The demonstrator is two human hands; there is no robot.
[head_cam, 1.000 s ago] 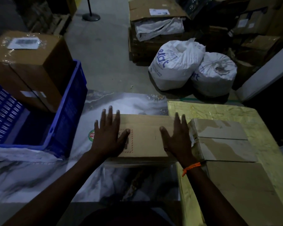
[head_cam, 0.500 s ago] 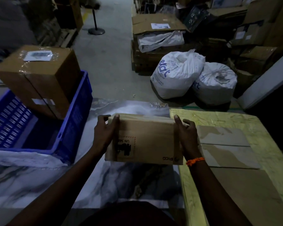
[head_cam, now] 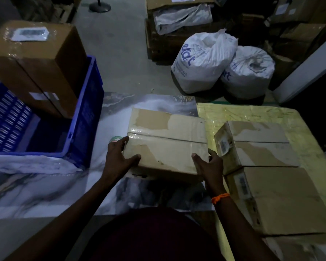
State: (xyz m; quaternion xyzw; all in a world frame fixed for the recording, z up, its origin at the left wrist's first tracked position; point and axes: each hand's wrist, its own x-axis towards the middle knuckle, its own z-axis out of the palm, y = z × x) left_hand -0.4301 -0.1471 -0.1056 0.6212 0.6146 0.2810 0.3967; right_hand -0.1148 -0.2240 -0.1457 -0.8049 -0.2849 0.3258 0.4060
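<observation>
We've got the cardboard box (head_cam: 167, 142) gripped by both near corners, left hand (head_cam: 119, 159) and right hand (head_cam: 209, 166), fingers clamped around its edges, thumbs on top

White sack (head_cam: 201, 61): blue "ekart", partly creased. Second sack (head_cam: 249, 72) just right of white sack: only "rt" shows. Barcode sticker (head_cam: 223, 146) on small box (head_cam: 258, 146) nearer than white sack: unreadable.
</observation>
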